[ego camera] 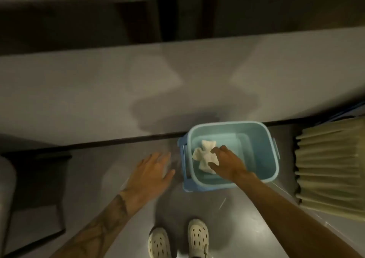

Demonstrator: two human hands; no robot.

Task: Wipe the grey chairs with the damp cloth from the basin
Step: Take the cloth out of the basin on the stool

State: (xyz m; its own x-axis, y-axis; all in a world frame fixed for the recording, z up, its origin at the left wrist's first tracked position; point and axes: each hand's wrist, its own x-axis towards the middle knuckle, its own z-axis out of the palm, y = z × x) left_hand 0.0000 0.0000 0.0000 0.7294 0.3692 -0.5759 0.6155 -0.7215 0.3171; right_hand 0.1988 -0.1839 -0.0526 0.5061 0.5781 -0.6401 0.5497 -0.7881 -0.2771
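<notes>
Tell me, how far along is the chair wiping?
Barely started: no wiping shows as done. Right now the right hand grips the white cloth inside the blue basin on the floor, while the left hand hovers open beside it. Left: lift the cloth out and do all the wiping.

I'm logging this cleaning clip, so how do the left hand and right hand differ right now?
The right hand is inside the blue basin; the left hand is outside, beside it. The right hand grips the white cloth; the left hand is spread and holds nothing. Both are bare.
</notes>
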